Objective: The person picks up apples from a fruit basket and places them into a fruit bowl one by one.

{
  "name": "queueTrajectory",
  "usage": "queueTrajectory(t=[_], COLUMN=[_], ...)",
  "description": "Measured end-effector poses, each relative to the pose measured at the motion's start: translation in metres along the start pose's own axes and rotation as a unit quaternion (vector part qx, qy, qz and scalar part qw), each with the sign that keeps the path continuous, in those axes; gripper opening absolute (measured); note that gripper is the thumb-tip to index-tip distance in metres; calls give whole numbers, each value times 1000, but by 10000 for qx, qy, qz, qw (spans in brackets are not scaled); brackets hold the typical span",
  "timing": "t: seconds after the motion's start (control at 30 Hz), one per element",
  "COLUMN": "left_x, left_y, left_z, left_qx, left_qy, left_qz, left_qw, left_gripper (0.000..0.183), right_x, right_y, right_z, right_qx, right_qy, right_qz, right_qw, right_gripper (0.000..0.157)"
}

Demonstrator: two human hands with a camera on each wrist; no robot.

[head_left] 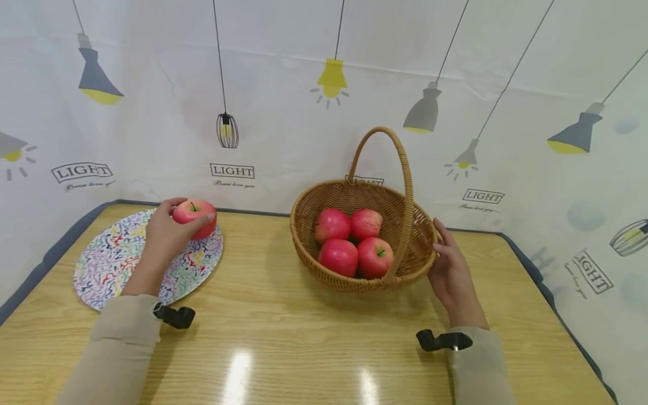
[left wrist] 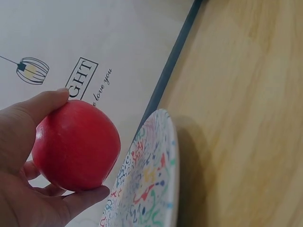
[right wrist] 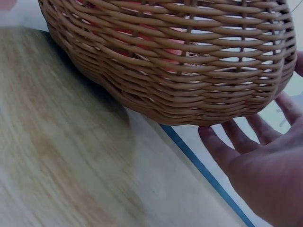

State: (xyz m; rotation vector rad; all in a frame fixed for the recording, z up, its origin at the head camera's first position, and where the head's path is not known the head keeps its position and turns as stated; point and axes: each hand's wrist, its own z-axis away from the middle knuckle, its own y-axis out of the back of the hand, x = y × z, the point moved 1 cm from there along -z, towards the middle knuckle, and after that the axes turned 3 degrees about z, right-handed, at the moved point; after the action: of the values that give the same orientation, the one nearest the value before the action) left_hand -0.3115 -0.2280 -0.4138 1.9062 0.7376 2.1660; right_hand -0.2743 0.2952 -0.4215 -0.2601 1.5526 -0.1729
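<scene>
Left hand (head_left: pixel 167 233) reaching forward, fingers gripping a red apple (head_left: pixel 203 206) over a patterned plate (head_left: pixel 113 259), right hand (head_left: pixel 451 273), fingers extended, touching a wicker basket (head_left: pixel 349 284)

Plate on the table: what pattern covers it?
The plate is white with multicoloured squiggles, best seen in the head view.
</scene>
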Motion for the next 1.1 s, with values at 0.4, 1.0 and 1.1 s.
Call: queueTrajectory(t=[0.4,1.0,1.1], left_x=[-13,-16,-15], left_y=[4,-5,-3], left_z=[-1,-7,-8], left_qx=[-45,-355,-435], left_qy=[-96,-234,-297], left_qz=[-373,-606,-725], left_qw=[9992,9973,9960], left_gripper=[99,99,100], right_x=[11,11,11], right_y=[-14,1,1], right_z=[-10,-7,-7], right_qx=[310,512,516], right_qy=[439,382,371], right_qz=[-374,-206,-189], right_qw=[9979,9977,9978], right_gripper=[60,59,60])
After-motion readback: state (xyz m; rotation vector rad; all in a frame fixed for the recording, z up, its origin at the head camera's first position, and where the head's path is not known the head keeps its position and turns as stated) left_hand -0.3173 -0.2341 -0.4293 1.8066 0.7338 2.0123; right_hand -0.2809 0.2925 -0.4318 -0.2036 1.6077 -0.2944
